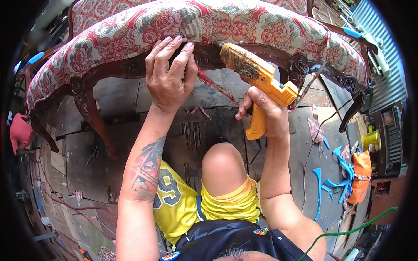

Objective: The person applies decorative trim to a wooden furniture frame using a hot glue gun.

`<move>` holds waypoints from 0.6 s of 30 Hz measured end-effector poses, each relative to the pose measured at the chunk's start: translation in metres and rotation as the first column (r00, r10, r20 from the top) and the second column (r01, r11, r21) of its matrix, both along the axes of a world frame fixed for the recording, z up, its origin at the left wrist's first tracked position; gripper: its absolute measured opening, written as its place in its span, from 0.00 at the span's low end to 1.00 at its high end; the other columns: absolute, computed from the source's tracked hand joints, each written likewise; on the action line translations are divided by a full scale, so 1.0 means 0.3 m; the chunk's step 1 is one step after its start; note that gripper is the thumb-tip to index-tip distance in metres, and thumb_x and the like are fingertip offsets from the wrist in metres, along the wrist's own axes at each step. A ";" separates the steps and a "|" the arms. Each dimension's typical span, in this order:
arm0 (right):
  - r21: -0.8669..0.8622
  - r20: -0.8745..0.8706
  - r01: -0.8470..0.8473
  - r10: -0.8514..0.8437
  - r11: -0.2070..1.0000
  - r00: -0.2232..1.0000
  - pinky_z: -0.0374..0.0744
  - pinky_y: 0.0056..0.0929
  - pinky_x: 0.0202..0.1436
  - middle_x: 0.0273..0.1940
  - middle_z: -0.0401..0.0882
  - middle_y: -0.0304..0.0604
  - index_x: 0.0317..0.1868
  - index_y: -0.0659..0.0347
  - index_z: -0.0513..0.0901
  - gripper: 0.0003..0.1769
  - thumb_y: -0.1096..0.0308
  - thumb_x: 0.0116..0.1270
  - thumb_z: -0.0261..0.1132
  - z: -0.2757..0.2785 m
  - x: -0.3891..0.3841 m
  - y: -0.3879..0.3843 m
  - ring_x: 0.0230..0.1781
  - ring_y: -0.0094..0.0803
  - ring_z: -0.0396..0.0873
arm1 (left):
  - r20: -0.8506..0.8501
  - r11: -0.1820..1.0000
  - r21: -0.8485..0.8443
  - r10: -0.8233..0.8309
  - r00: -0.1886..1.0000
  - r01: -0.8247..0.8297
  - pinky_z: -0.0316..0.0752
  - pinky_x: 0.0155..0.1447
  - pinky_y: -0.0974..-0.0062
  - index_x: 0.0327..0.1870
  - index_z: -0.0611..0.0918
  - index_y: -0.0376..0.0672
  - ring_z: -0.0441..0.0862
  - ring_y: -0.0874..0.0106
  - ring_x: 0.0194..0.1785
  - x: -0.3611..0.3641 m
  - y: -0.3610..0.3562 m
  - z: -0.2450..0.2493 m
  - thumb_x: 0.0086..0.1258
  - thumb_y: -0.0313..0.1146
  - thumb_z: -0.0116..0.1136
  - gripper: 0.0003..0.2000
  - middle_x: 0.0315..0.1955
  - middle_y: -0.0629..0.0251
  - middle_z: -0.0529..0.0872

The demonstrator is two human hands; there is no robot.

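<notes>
A yellow hot glue gun [254, 71], smeared with brown residue near its front, is gripped in my right hand [271, 111]. Its nozzle points up at the sofa's lower fabric edge. My left hand [170, 74] has its fingers stretched and slightly apart, with the tips pressed against the edge where the floral fabric [235, 26] meets the carved dark wood rail [209, 56]. From beside that hand a red and whitish braided trim [213, 82] hangs down and runs right toward the glue gun. What lies under the fingertips is mostly hidden.
Carved sofa legs [89, 108] stand on the plank floor. Blue strips [346, 174], an orange bag [360, 176] and a yellow can [371, 141] lie at right. Scissors [92, 154] rest at left, near a reddish cable [91, 209]. A green cord [348, 232] crosses lower right.
</notes>
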State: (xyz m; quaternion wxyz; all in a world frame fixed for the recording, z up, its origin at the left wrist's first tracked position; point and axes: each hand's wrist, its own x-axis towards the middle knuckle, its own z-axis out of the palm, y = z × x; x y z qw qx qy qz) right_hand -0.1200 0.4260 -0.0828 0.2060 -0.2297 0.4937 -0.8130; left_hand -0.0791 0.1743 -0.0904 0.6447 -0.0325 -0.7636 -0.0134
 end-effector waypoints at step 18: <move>0.440 -0.777 0.594 -0.046 0.674 0.628 0.84 0.36 0.36 0.34 0.89 0.51 0.50 0.67 0.89 0.16 0.65 0.72 0.81 0.325 0.166 0.077 0.28 0.37 0.88 | -0.026 0.999 -0.039 0.005 1.000 -0.006 0.85 0.69 0.61 0.55 0.94 0.49 0.87 0.59 0.63 0.001 -0.012 0.009 0.68 0.27 0.73 0.15 0.56 0.64 0.91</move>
